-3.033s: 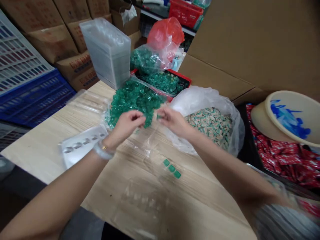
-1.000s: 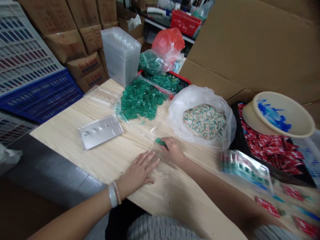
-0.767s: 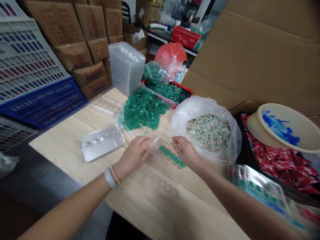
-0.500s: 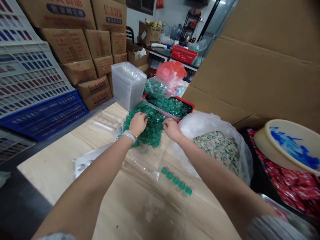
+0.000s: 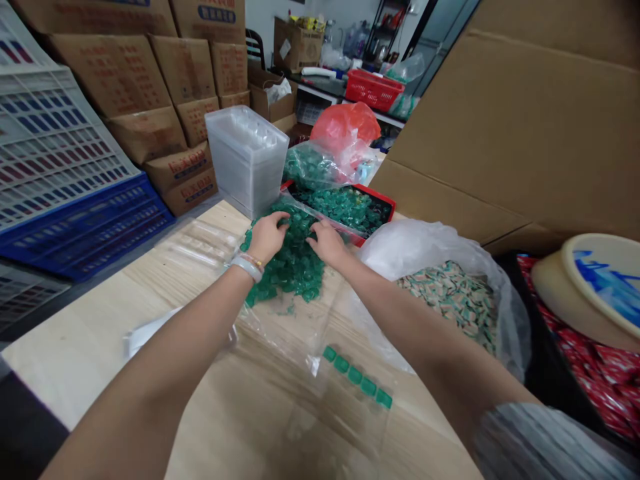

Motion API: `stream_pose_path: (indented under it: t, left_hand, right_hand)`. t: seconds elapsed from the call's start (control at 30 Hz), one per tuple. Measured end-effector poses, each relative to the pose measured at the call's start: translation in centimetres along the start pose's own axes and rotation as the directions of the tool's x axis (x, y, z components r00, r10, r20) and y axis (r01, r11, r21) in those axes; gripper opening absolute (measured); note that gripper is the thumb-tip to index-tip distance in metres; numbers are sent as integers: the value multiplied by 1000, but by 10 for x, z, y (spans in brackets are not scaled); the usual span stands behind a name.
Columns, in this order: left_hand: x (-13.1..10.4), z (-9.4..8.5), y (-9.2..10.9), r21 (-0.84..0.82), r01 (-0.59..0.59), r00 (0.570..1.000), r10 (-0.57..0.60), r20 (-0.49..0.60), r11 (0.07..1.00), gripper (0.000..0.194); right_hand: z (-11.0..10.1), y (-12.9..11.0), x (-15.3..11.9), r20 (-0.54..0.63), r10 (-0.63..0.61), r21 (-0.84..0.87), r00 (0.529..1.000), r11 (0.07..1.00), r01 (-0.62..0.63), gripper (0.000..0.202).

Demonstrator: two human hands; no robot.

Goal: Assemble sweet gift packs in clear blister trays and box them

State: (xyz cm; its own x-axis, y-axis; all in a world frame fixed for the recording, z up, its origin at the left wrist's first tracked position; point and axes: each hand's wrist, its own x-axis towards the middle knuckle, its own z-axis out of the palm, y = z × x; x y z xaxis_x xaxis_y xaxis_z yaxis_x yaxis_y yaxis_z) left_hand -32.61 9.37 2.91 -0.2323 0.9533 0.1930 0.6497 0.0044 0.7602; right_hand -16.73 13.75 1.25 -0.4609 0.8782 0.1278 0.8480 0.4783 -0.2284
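Note:
A heap of small green translucent pieces (image 5: 300, 270) lies on clear plastic film on the wooden table. My left hand (image 5: 270, 237), with a band at the wrist, reaches over the heap's left side, fingers bent and thumb apart. Across from it, my right hand (image 5: 327, 243) is at the heap's right edge, its fingers curved with a gap to the thumb. I make out nothing held in either hand; some fingertips are hidden. Nearer to me is a slanting row of green square pieces (image 5: 355, 375) in a clear strip.
Behind the heap are a red-rimmed black tray (image 5: 389, 200) of green pieces and stacked clear plastic trays (image 5: 245, 160). At right are a plastic bag (image 5: 400, 247) of small packets and a cream basin (image 5: 555, 287). Cartons (image 5: 110, 73) and crates (image 5: 90, 233) line the left.
My right hand has moved left and slightly up over the heap, and its fingers have loosened. My left hand has shifted slightly left and up. The camera view has tilted down a little.

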Motion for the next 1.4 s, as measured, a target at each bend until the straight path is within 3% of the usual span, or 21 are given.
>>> stream_pose_path:
  t: [0.07, 0.1, 0.17, 0.23, 0.3, 0.4, 0.5, 0.57, 0.67, 0.77, 0.87, 0.93, 1.0, 1.13, 1.23, 1.4]
  left_hand:
    - [-6, -7, 3, -308, 167, 986, -165, 32, 937, 29]
    - [-10, -10, 6, -459, 265, 964, -250, 95, 848, 29]
    - [-18, -16, 11, -680, 449, 889, -367, 273, 580, 22]
    - [-26, -21, 14, -762, 574, 802, -393, 450, 298, 13]
    - [-31, -26, 14, -758, 645, 732, -363, 576, 99, 15]
    - [-38, -32, 15, -744, 668, 704, -331, 628, 10, 22]
    - [-56, -39, 20, -739, 667, 716, -361, 597, 99, 18]
    - [-82, -45, 24, -713, 667, 737, -331, 590, 216, 12]
    - [-139, -55, 27, -634, 627, 772, -249, 585, 454, 14]
    - [-204, -61, 25, -426, 555, 768, -242, 593, 715, 18]
    - [-256, -57, 21, -276, 342, 802, -125, 585, 898, 16]
    - [-276, -49, 20, -235, 120, 821, 36, 570, 964, 19]
    - [-285, -41, 21, -161, -98, 792, 175, 584, 982, 21]
    - [-281, -36, 28, 4, -393, 667, 282, 689, 920, 16]
    - [-277, -38, 34, 69, -493, 617, 292, 731, 868, 14]
    - [-284, -41, 40, 123, -580, 565, 289, 773, 805, 15]
  right_hand:
    - [0, -2, 0, -12, -24, 7, 1000, 1000, 24, 18]
    - [1, -4, 0, -15, -32, 15, 999, 999, 32, 15]
    - [1, -7, -2, -23, -50, 48, 998, 998, 51, 10]
    - [1, -12, -5, -40, -68, 89, 997, 993, 71, 6]
    - [-1, -20, -6, -51, -94, 127, 994, 987, 100, 8]
    - [-7, -34, -5, -69, -116, 201, 991, 971, 128, 16]
    - [-20, -43, -20, -133, -82, 390, 988, 912, 128, 17]
    - [-31, -42, -51, -117, -34, 575, 993, 813, 95, 15]
    - [-46, -35, -134, 70, 11, 768, 998, 638, -60, 18]
    - [-53, -33, -231, 256, 31, 770, 966, 598, -223, 19]
    - [-47, -43, -304, 297, 130, 726, 946, 613, -312, 17]
    - [-38, -53, -328, 239, 174, 689, 955, 663, -293, 13]
    - [-30, -65, -337, 154, 136, 634, 979, 746, -203, 9]
    - [-18, -81, -336, 26, -59, 456, 998, 889, 40, 13]
    - [-12, -86, -339, 2, -126, 328, 992, 937, 119, 15]
    - [-4, -85, -346, 15, -186, 294, 982, 940, 174, 15]
